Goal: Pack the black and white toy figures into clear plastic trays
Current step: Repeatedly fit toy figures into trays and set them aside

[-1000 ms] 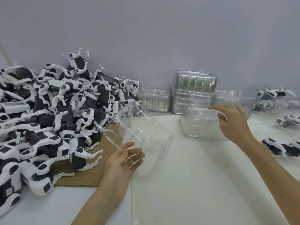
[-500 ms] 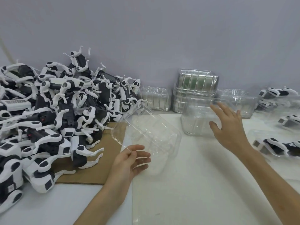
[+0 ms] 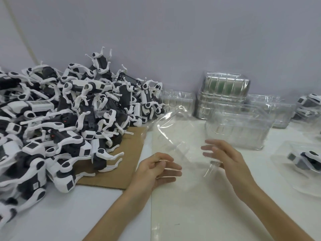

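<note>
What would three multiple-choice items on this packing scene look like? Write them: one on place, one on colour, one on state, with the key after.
1. Where is the pile of black and white toy figures?
A) right side of the view
B) left side of the view
C) inside a closed box

2. What colour is the flat cardboard sheet under the pile's near edge?
A) green
B) red
C) brown

3. The tilted clear plastic tray pinched by the left hand is:
A) empty
B) holding a figure
C) lying under the pile

Key: B, the pile fills the left side; C, plain brown board shows there; A, nothing shows inside it.
</note>
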`<state>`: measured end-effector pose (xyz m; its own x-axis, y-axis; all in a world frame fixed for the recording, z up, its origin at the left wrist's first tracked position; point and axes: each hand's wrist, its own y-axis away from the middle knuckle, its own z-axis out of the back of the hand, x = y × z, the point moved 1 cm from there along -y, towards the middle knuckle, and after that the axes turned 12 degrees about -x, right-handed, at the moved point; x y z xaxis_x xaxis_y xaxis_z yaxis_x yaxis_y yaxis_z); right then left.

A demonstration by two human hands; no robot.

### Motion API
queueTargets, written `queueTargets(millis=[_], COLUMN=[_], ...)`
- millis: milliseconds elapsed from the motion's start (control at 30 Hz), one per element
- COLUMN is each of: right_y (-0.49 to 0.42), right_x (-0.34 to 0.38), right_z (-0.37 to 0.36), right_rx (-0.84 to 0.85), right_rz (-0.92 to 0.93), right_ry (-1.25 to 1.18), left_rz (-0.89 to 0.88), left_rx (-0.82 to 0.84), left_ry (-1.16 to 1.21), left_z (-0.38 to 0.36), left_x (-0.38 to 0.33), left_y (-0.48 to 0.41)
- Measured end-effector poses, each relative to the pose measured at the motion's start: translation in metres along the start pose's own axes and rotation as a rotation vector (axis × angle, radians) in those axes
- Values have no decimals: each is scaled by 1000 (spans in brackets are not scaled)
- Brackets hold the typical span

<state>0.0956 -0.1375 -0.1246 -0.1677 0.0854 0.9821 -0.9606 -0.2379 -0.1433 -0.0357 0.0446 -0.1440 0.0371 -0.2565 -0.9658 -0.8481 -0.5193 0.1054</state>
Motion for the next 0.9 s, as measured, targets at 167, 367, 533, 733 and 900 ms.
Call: queueTargets(millis=[167,367,533,733,900], right_y=[-10,-21,-12,-10,-3], right_x=[9,7,-2,5,22], right_z=[19,29,19,20,24], right_rx=[-152,81,228,92,-121], right_rz=[79,21,-20,88,350], right_ry=[-69,41,212,171,97], left_rz=[-346,-677,-488,-766,-623], left_rx=[-269,-458,-347,-529,-580], left_ry=[-491,-1426,-1864,-1509,-419], left_z=[11,46,95,99,70], left_x=[-31,-72,-81,-87,-120], left_y=[1,13,16,20,26])
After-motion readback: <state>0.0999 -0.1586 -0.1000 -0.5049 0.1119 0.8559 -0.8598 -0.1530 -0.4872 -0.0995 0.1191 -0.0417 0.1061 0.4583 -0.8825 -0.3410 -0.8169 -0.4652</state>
